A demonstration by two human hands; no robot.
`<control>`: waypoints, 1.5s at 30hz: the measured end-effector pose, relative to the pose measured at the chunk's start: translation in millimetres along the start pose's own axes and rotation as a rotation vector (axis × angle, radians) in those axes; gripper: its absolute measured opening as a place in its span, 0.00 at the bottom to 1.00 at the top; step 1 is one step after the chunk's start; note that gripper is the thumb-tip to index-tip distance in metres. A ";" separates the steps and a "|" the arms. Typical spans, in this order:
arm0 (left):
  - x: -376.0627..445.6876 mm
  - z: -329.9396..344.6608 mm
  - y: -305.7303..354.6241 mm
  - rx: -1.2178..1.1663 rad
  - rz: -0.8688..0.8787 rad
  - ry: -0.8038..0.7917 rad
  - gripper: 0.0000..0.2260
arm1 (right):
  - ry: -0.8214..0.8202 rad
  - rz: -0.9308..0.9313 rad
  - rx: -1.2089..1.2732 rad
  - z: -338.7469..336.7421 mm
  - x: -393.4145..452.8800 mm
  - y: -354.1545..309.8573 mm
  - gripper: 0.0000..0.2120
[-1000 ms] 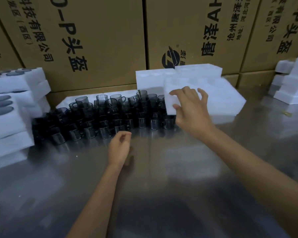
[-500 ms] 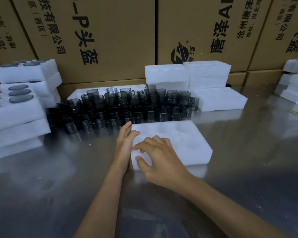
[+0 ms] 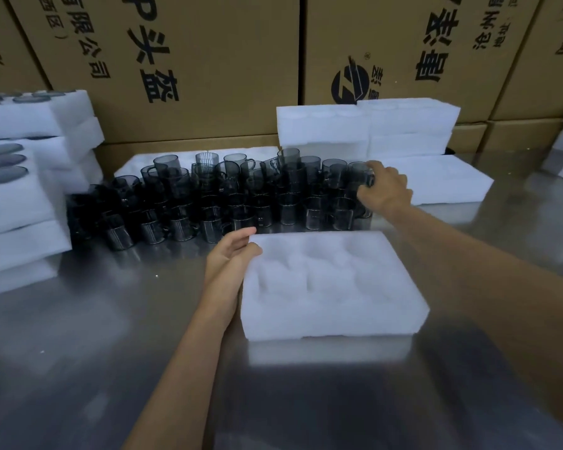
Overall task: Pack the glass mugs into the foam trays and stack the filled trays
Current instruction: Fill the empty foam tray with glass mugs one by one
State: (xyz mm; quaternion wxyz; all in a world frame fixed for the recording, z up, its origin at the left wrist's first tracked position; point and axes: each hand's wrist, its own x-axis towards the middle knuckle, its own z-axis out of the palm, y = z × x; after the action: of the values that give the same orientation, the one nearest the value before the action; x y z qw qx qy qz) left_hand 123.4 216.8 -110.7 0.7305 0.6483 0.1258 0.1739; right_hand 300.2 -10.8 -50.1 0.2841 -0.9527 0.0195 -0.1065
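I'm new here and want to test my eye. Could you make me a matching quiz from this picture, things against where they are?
Things:
1. left hand
2. right hand
3. empty foam tray
4. cardboard boxes

Places:
A. behind everything
B. on the table nearest the camera
C. at the tray's left edge
D. on a mug at the right end of the cluster

Pairs: 1-C, 2-D, 3-B, 4-A

White foam tray (image 3: 332, 287); smoky grey mugs (image 3: 234, 190), some perhaps ribbed; brown cartons (image 3: 208, 60), black print.
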 end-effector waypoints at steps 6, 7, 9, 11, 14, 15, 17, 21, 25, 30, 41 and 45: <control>3.0 -1.3 -0.1 -0.032 -0.043 0.001 0.13 | 0.053 -0.075 0.023 4.5 24.0 13.6 0.11; 2.9 -1.0 0.4 -0.033 -0.046 0.003 0.13 | 0.072 -0.098 0.053 4.7 23.2 14.5 0.08; 2.5 -0.6 1.5 -0.034 -0.053 0.008 0.13 | 0.112 -0.126 0.104 2.4 20.1 15.5 0.07; 1.1 -0.9 3.0 -0.035 -0.061 0.005 0.12 | 0.165 -0.150 0.155 -4.0 13.2 14.2 0.08; -3.6 -1.5 5.8 -0.038 -0.051 0.007 0.11 | 0.204 -0.229 0.269 -19.7 -10.1 5.8 0.08; -5.8 -1.4 6.9 -0.036 -0.045 0.010 0.11 | 0.197 -0.258 0.319 -25.1 -22.0 1.1 0.08; -9.8 -1.3 8.9 -0.031 -0.041 0.012 0.10 | 0.165 -0.306 0.425 -34.3 -48.9 -11.0 0.07; -20.5 -5.6 13.4 -0.035 -0.054 0.004 0.10 | 0.076 -0.370 0.578 -40.7 -110.6 -38.7 0.10; -33.0 -13.3 16.1 -0.066 -0.089 0.023 0.11 | -0.116 -0.390 0.569 -28.9 -162.3 -53.3 0.13; -42.0 -24.3 19.8 -0.020 -0.078 -0.019 0.13 | -0.302 -0.381 0.457 -13.2 -187.9 -57.2 0.12; -41.5 -18.3 38.3 0.224 0.255 -0.301 0.24 | -0.308 -0.276 0.713 3.0 -185.6 -49.7 0.25; -42.5 -21.1 36.4 0.125 0.212 -0.274 0.25 | -0.361 -0.272 0.845 -0.5 -188.8 -44.1 0.11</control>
State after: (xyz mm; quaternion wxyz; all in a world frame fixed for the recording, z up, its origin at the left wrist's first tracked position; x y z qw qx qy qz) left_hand 72.9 221.7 -79.1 0.6765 0.7198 -0.0332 0.1520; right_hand 114.7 44.3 -61.8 0.6288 -0.7509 -0.1999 0.0259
